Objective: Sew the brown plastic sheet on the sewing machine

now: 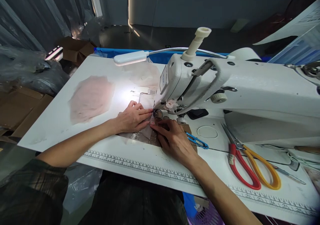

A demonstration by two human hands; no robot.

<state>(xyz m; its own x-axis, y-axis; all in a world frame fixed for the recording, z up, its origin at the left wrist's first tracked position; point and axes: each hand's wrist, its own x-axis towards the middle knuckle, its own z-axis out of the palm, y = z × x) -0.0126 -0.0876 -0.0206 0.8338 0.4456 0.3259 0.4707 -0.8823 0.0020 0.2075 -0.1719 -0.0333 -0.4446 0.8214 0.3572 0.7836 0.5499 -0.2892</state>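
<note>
A white sewing machine (200,81) stands on the table, its presser foot (154,112) down at the work. Just left of the foot, my left hand (132,118) lies with its fingers stretched out, fingertips pressing on a piece of thin, sheer fabric (146,133). My right hand (173,136) is close by on the near side, its thumb and index finger closed on the edge of the same fabric. A small pale label or tab (152,121) shows between the two hands. Fingers and machine head hide part of the seam area.
Sheer pink fabric pieces (91,98) lie on the left of the table. At the right are scissors (250,165) with red and yellow handles and a blue thread snipper (197,141). A lamp (131,57) overhangs the work. A ruler strip (150,170) runs along the front edge.
</note>
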